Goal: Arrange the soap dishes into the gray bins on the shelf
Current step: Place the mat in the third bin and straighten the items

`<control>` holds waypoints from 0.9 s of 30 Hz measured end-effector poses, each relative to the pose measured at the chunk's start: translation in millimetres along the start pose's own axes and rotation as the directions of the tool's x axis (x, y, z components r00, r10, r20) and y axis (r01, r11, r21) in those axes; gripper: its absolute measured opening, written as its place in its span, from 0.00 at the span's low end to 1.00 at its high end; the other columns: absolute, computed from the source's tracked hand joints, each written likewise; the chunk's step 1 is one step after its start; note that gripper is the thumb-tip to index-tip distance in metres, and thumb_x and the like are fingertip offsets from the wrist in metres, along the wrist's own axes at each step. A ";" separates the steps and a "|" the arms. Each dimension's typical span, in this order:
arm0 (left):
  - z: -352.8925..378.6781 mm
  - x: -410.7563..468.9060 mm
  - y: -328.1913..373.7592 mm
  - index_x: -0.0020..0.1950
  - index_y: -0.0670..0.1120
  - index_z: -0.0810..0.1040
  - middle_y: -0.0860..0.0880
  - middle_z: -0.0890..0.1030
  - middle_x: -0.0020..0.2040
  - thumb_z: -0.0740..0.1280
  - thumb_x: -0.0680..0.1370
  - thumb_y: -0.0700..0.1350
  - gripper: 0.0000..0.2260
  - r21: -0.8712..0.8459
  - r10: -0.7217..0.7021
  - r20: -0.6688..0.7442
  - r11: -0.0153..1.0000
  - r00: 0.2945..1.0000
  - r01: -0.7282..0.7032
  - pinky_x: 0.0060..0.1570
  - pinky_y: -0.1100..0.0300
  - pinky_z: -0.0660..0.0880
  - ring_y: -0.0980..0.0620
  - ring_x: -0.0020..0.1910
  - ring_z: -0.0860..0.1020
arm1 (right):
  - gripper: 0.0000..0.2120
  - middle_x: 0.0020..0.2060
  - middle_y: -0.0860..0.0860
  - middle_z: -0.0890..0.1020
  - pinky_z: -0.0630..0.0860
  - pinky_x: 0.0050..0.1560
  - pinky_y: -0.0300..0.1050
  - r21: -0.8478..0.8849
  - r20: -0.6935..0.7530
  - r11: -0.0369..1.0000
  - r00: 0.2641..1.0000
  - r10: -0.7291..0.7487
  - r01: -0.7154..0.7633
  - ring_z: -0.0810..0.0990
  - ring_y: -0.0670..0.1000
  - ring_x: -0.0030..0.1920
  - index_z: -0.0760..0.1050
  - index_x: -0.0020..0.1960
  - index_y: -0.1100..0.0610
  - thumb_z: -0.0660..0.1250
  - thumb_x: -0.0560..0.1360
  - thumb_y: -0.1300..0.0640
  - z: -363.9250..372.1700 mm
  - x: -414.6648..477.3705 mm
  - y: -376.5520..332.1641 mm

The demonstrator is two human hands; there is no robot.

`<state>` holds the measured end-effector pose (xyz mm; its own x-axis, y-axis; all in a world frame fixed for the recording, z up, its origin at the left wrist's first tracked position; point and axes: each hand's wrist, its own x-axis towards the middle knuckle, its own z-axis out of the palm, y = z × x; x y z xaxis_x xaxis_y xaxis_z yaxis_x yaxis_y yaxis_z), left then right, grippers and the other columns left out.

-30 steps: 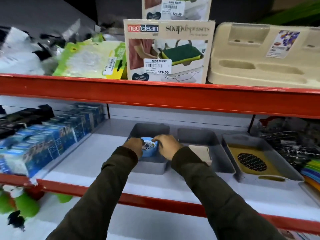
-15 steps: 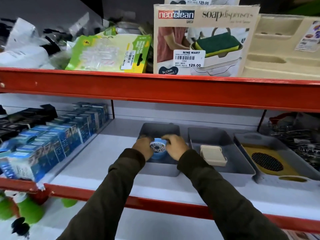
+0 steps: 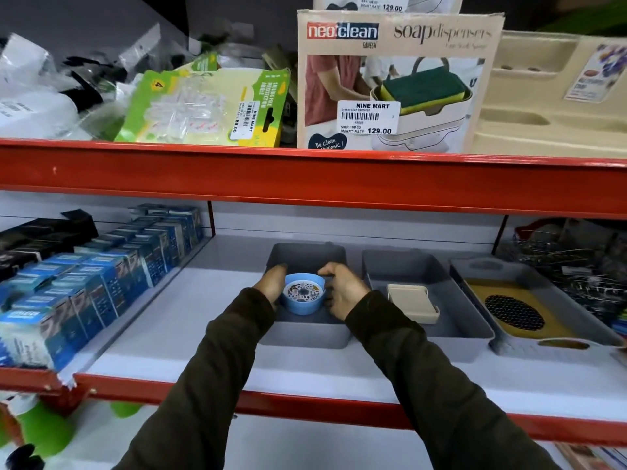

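Note:
A round blue soap dish (image 3: 303, 301) with a patterned label inside sits low in the left gray bin (image 3: 305, 335) on the white shelf. My left hand (image 3: 273, 283) presses its left side and my right hand (image 3: 342, 290) its right side, both holding it. The middle gray bin (image 3: 451, 330) holds a beige rectangular soap dish (image 3: 412, 301). The right gray bin (image 3: 536, 349) holds a yellow dish (image 3: 519, 313) with a dark mesh oval.
Blue boxes (image 3: 88, 293) line the shelf's left part. Wire items (image 3: 576, 273) crowd the far right. The red beam (image 3: 305, 178) of the upper shelf hangs overhead, bearing a soap dispenser box (image 3: 397, 79), green packet (image 3: 207, 110) and beige tray (image 3: 556, 103).
Both hands stay on the blue dish inside the left bin, and it has sunk slightly lower. The view has shifted so that the bins sit further right.

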<state>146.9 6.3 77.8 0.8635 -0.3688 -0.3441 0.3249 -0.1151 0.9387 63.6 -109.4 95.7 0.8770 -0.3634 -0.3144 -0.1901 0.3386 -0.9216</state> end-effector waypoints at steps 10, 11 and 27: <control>81.9 -23.6 22.2 0.76 0.44 0.67 0.39 0.70 0.73 0.58 0.82 0.42 0.21 0.641 0.476 0.218 0.589 0.852 -0.493 0.73 0.52 0.66 0.40 0.71 0.71 | 0.15 0.68 0.53 0.74 0.65 0.67 0.43 -0.496 -0.090 0.778 0.868 -0.489 0.387 0.71 0.52 0.69 0.76 0.61 0.51 0.56 0.80 0.62 -118.9 -15.6 -42.6; 97.2 -25.7 21.1 0.76 0.45 0.67 0.40 0.71 0.73 0.58 0.81 0.42 0.22 0.688 0.471 0.312 0.487 0.825 -0.538 0.73 0.52 0.66 0.41 0.71 0.71 | 0.18 0.68 0.52 0.74 0.64 0.69 0.43 -0.613 -0.042 0.700 0.870 -0.492 0.366 0.70 0.52 0.70 0.75 0.65 0.53 0.56 0.80 0.63 -136.5 -16.7 -40.9; 209.7 -50.0 -13.9 0.70 0.42 0.72 0.39 0.76 0.67 0.58 0.81 0.44 0.18 0.767 0.286 0.217 0.541 0.933 -0.344 0.69 0.52 0.68 0.41 0.66 0.75 | 0.11 0.58 0.62 0.77 0.68 0.59 0.45 -0.711 -0.066 0.689 0.963 -0.263 0.140 0.75 0.59 0.60 0.76 0.56 0.62 0.56 0.80 0.62 -194.3 -19.1 -30.2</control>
<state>18.3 -167.0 86.2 0.8152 -0.5771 -0.0484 -0.4172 -0.6431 0.6421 -33.2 -281.4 85.3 0.8650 -0.4962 -0.0751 -0.3225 -0.4349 -0.8408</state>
